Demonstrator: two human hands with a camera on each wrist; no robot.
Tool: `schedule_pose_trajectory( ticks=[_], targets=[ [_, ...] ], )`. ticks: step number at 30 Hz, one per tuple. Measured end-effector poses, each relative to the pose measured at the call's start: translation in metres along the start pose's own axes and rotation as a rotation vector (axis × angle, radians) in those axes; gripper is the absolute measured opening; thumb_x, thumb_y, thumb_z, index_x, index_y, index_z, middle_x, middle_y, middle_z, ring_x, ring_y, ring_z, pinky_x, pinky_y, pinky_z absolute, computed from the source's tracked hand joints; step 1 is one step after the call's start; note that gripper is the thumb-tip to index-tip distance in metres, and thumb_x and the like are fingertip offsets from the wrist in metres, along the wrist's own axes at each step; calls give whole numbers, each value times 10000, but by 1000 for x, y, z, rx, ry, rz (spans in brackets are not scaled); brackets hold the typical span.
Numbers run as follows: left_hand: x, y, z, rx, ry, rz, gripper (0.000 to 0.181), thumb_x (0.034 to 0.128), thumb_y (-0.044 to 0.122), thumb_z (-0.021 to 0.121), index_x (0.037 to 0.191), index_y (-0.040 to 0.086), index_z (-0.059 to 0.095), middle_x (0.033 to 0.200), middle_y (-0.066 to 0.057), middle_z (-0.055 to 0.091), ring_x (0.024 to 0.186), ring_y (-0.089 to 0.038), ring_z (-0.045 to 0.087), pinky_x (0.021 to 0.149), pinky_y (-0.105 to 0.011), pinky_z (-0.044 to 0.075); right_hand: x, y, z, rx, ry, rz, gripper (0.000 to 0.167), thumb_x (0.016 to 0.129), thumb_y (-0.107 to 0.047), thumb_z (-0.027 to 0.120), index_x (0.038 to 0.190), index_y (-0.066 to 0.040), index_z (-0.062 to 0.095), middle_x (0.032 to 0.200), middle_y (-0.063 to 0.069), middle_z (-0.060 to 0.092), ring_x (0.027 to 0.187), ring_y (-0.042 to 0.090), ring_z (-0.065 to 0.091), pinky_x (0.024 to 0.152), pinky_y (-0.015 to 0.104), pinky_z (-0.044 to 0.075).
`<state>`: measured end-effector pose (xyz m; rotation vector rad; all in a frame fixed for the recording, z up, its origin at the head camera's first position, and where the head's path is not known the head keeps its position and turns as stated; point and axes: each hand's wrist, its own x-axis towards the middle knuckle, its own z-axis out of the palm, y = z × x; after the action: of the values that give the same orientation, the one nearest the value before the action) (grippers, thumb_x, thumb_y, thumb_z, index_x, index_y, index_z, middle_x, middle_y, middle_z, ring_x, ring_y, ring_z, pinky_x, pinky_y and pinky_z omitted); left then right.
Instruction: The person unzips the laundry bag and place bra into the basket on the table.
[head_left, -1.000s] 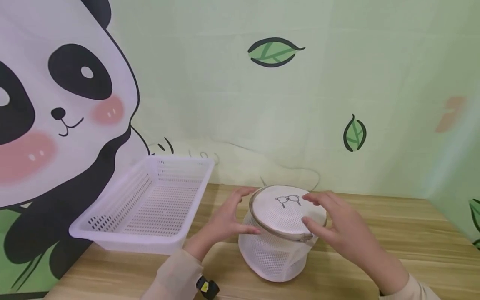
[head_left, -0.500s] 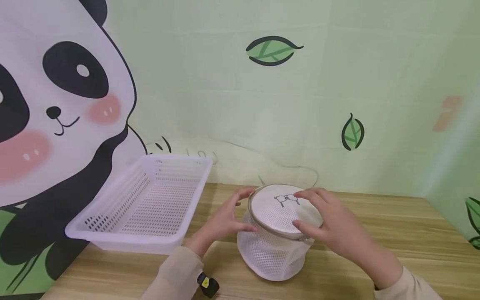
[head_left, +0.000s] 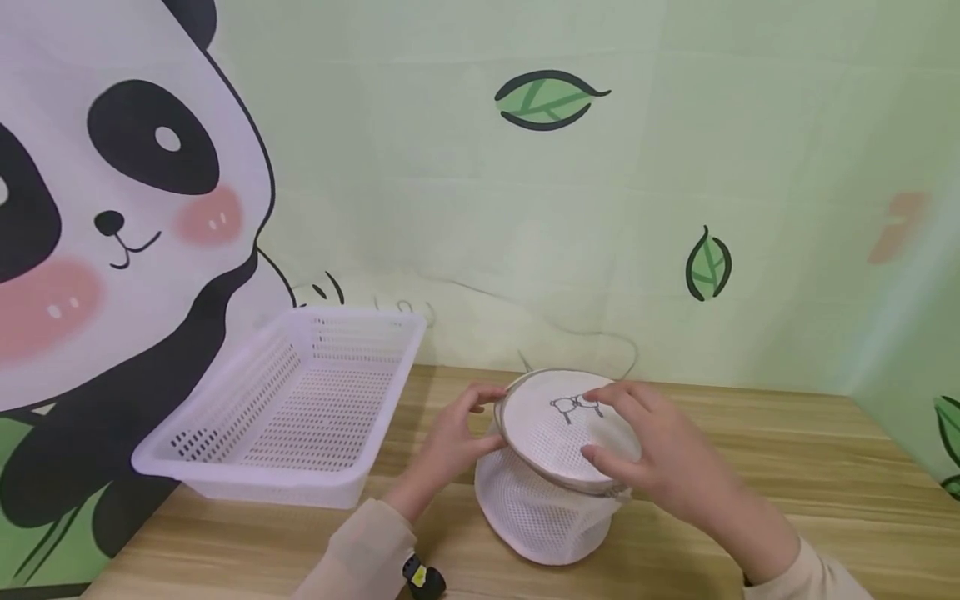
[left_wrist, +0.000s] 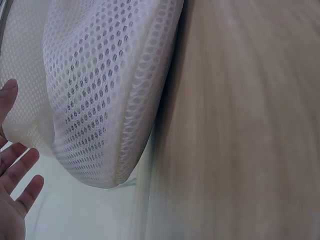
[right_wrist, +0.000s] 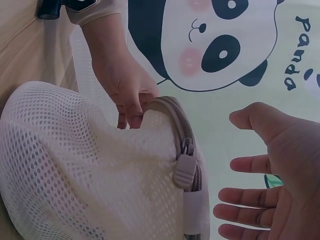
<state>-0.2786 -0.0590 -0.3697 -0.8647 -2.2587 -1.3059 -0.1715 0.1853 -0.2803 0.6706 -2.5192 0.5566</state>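
Note:
A round white mesh bag [head_left: 540, 521] stands upright on the table, its flat lid [head_left: 555, 437] edged by a grey-beige zipper and printed with a small line drawing. My left hand [head_left: 450, 437] grips the bag's left side at the rim; the right wrist view shows the thumb and fingers of that left hand [right_wrist: 122, 82] pinching the mesh beside the zipper. My right hand [head_left: 667, 442] hovers with parted fingers over the lid's right part. In the right wrist view, the right hand [right_wrist: 295, 180] is off the bag, facing the zipper pull [right_wrist: 185, 171].
A white perforated plastic basket [head_left: 352, 477] stands on the wooden table [head_left: 750, 483] at the left, with nothing visible inside. Behind is a green wall covering [head_left: 450, 208] with a panda and leaves. A black band with a yellow mark [head_left: 422, 575] is at my left sleeve.
My left thumb and fingers have closed in on the bag's rim. My right hand has shifted left over the lid. The lid's front edge sits slightly lower.

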Motion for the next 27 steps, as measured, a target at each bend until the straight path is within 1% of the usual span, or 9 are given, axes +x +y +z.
schedule_pose_trajectory(
  ticks=[4,8,10,14,17,21,25,27],
  targets=[
    [-2,5,1,27,31,14,507,686,42,821,1146,49,607,1184,-98,663,1099,-246,617,897,-367,518,-1,0,4,3,9,-16,430,816,-308,723,1197,-156,592,1193,32,604,1139,253,578,935,475,500],
    [-3,10,0,76,52,36,492,675,85,837,1113,48,614,1181,-100,667,1069,-250,611,854,-355,520,-2,-1,8,-4,22,-33,417,811,-306,730,1179,-164,594,1173,3,607,1121,231,586,914,453,510],
    [-3,11,0,100,62,59,493,667,100,843,1102,41,618,1170,-108,669,1064,-257,608,849,-348,523,-2,-1,9,-8,31,-43,411,810,-299,732,1173,-161,600,1162,-8,607,1109,219,591,900,443,515],
    [-4,12,1,154,93,130,498,651,124,853,1083,27,625,1129,-120,677,1053,-269,609,847,-346,532,-4,-4,10,-24,38,-50,407,805,-293,734,1172,-165,611,1157,-13,612,1097,222,599,890,446,519],
    [-4,13,1,191,115,176,487,643,153,861,1053,30,629,1082,-109,684,1048,-266,612,887,-368,520,-4,-8,10,-33,37,-59,403,798,-304,736,1158,-167,619,1154,-16,622,1087,221,608,886,440,526],
    [-3,15,2,233,130,218,456,642,210,863,1009,59,638,1026,-69,688,1038,-241,616,948,-386,489,-1,-13,12,-37,40,-84,405,786,-314,740,1137,-150,625,1145,-15,635,1067,213,617,869,425,534],
    [-3,18,2,274,146,258,430,635,244,869,957,88,631,973,-32,676,997,-209,613,918,-363,495,0,-16,15,-55,59,-89,407,775,-322,749,1118,-136,634,1132,0,639,1066,218,611,857,417,537],
    [-3,18,2,295,162,289,433,617,250,878,927,92,621,940,-23,661,964,-196,610,887,-348,500,1,-17,16,-70,69,-92,401,771,-322,752,1106,-133,638,1113,4,641,1055,217,610,850,412,537]
  ],
)
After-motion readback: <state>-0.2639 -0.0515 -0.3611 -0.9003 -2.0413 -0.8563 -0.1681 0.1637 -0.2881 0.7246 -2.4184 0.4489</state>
